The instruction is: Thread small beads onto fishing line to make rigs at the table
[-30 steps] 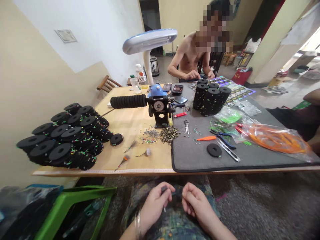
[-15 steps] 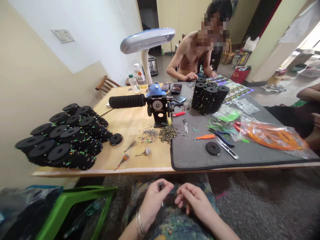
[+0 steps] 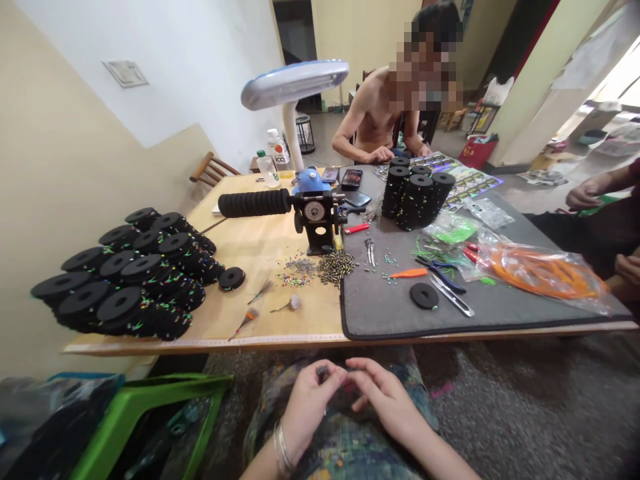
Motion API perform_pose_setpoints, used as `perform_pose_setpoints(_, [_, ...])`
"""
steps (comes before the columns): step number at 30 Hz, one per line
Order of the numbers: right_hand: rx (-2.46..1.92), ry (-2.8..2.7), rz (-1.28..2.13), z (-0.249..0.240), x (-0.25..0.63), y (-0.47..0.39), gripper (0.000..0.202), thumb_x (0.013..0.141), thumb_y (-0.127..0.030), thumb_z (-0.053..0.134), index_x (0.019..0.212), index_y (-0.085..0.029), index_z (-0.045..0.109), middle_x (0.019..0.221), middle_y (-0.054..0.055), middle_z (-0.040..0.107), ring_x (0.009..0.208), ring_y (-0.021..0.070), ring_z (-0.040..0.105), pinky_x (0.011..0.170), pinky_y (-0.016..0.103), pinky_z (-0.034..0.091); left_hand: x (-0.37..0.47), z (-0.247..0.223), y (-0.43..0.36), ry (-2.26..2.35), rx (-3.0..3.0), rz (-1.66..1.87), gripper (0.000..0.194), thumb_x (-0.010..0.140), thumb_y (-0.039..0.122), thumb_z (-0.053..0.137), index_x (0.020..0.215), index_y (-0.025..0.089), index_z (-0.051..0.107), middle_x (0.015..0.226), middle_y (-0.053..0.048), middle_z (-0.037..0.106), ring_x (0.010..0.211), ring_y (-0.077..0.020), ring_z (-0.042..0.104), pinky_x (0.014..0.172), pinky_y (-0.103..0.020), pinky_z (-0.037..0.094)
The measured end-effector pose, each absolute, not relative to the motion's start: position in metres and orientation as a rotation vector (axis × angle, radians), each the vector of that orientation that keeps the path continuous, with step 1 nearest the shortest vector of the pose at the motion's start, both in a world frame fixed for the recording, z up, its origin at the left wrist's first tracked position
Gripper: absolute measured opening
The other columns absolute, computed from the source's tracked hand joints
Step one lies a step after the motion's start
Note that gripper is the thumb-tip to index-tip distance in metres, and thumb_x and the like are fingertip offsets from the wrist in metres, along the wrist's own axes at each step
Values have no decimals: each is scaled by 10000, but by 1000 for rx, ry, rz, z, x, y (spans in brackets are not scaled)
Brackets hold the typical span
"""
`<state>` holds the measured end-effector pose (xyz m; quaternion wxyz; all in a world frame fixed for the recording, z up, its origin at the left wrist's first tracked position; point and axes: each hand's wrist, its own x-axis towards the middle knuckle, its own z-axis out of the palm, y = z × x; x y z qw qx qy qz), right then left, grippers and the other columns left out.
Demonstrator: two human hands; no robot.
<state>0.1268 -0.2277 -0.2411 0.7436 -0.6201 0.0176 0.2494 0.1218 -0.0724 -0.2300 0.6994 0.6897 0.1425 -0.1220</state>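
Over my lap, my left hand (image 3: 314, 392) is closed, thumb against forefinger. A small dark grey piece (image 3: 323, 371), too little to name, shows in the crook of its fingers. My right hand (image 3: 379, 392) meets it at the fingertips, thumb and forefinger drawn together; anything between them is too fine to see. Both hands are below the table's front edge. Closest on the table (image 3: 320, 313) are an orange-and-black float-like piece (image 3: 246, 320) and a pale tufted piece (image 3: 287, 304).
Black foam spools (image 3: 120, 300) crowd the left, more spools (image 3: 417, 193) the right. A winding device (image 3: 317, 217) and lamp (image 3: 295, 83) stand mid-table. Beads (image 3: 336, 267), scissors-like snips (image 3: 453, 295) and bagged orange tubing (image 3: 545, 270) lie about. A co-worker (image 3: 380, 113) sits opposite, another person's hands (image 3: 585, 193) at right.
My right hand has moved left, so its fingertips now meet those of my left hand. At the right edge, the other person's hand has come further into view.
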Motion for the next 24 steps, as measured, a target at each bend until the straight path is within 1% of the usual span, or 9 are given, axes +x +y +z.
perform_pose_setpoints(3, [-1488,-42,535,-239,127,-222,406,802,-497,620,1048,-175,594,635,-19,630,551,133,583,532,245,476,121,-228,-74,224,1635,-254,274,743,394,668,612,160,613,570,16,589,580,-141,520,593,-233,403])
perform_pose_setpoints(7, [-1642,-96,484,-241,128,-222,226,838,-394,580,899,-178,605,480,-65,554,469,108,503,520,223,403,122,-228,-69,208,1755,-211,248,761,377,650,649,156,650,604,1,624,611,-157,543,606,-241,412])
perform_pose_setpoints(9, [-1609,-68,507,-243,128,-224,231,838,-414,575,848,-184,585,473,-67,555,440,97,482,492,212,386,122,-228,-65,213,1791,-196,240,763,368,647,649,156,645,605,1,618,615,-157,537,606,-240,407])
perform_pose_setpoints(11, [-1515,-30,570,-244,128,-226,306,831,-483,568,859,-179,571,509,-51,589,427,93,488,449,203,384,122,-229,-63,213,1810,-190,241,764,356,643,628,158,626,584,9,598,600,-150,520,594,-236,396])
perform_pose_setpoints(13, [-1416,2,607,-244,128,-227,416,808,-562,572,935,-166,574,610,-4,656,500,121,566,441,208,426,123,-228,-62,198,1813,-198,242,769,348,635,618,161,610,571,16,583,587,-145,507,583,-232,384])
perform_pose_setpoints(15, [-1358,25,598,-243,129,-230,524,780,-616,583,1032,-157,578,750,54,707,664,175,647,478,237,491,123,-227,-63,184,1802,-216,245,777,349,623,621,163,599,574,16,579,591,-145,502,585,-232,380])
perform_pose_setpoints(17, [-1363,31,561,-241,131,-233,575,776,-634,583,1100,-159,579,871,93,724,820,223,670,533,275,542,123,-224,-63,181,1793,-229,247,781,355,614,627,164,592,587,12,578,607,-149,502,598,-235,381])
perform_pose_setpoints(21, [-1466,4,458,-233,136,-241,518,832,-592,552,1153,-187,589,1051,124,711,997,269,652,622,328,592,122,-216,-62,193,1822,-215,267,770,382,614,617,166,579,580,19,542,604,-148,474,591,-235,362])
perform_pose_setpoints(24, [-1485,-11,369,-223,139,-248,484,859,-564,536,1169,-195,587,1114,142,692,1064,293,626,637,339,598,123,-209,-60,205,1845,-204,275,760,393,612,605,168,579,567,21,526,594,-150,462,582,-235,352])
